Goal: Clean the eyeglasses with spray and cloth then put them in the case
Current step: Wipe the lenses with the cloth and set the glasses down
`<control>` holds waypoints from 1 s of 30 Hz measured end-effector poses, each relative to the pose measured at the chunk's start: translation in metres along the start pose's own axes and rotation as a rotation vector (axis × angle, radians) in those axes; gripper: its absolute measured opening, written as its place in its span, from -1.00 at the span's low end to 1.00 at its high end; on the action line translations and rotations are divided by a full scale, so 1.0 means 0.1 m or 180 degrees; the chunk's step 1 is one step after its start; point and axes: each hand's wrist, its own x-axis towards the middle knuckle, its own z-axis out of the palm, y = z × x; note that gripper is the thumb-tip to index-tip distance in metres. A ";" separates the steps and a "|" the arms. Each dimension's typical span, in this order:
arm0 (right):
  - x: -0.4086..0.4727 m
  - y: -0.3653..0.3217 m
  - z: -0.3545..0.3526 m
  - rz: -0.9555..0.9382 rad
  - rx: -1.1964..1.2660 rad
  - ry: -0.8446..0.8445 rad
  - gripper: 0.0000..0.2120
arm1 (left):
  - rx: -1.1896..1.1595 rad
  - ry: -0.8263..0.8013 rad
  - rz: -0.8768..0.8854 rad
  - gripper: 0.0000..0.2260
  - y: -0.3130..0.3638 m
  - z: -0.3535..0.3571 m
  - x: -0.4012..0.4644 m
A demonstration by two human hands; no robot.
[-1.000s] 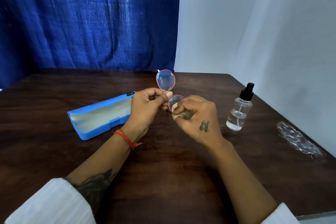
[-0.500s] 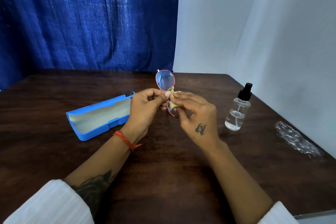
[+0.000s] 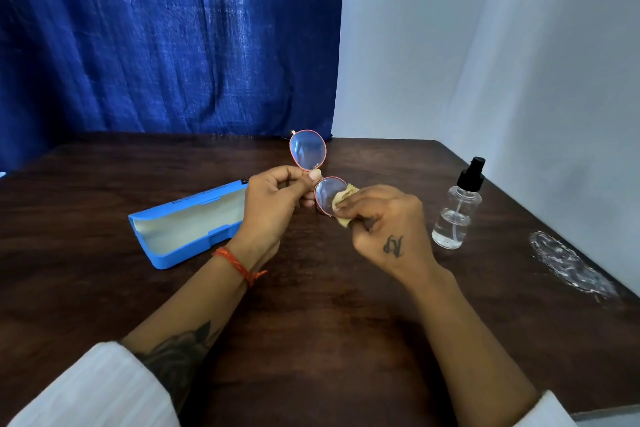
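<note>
While pinching the eyeglasses [image 3: 313,166] at the bridge with the left hand [image 3: 273,203], above the table just right of the open blue case [image 3: 187,224], rub gently: right hand [image 3: 384,222] presses cloth [image 3: 341,206] on near lens.

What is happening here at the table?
A person is cleaning glasses. The left hand holds them up by the bridge, and the right hand rubs the lower lens with a cloth. The case lies open on the left; the spray bottle stands on the right.
</note>
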 end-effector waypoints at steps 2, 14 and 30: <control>0.01 -0.01 0.02 0.0098 -0.0071 0.0258 -0.71 | 0.0008 -0.0027 0.0002 -0.85 0.00 0.02 0.00; -0.01 -0.09 0.05 -0.0347 0.0292 -0.0390 -0.73 | 0.0106 -0.0060 -0.0005 -0.86 -0.02 0.03 -0.02; 0.23 -0.12 0.09 -0.0205 -0.0157 0.0493 -0.70 | 0.0680 -0.0641 0.0305 -0.90 -0.02 0.04 -0.06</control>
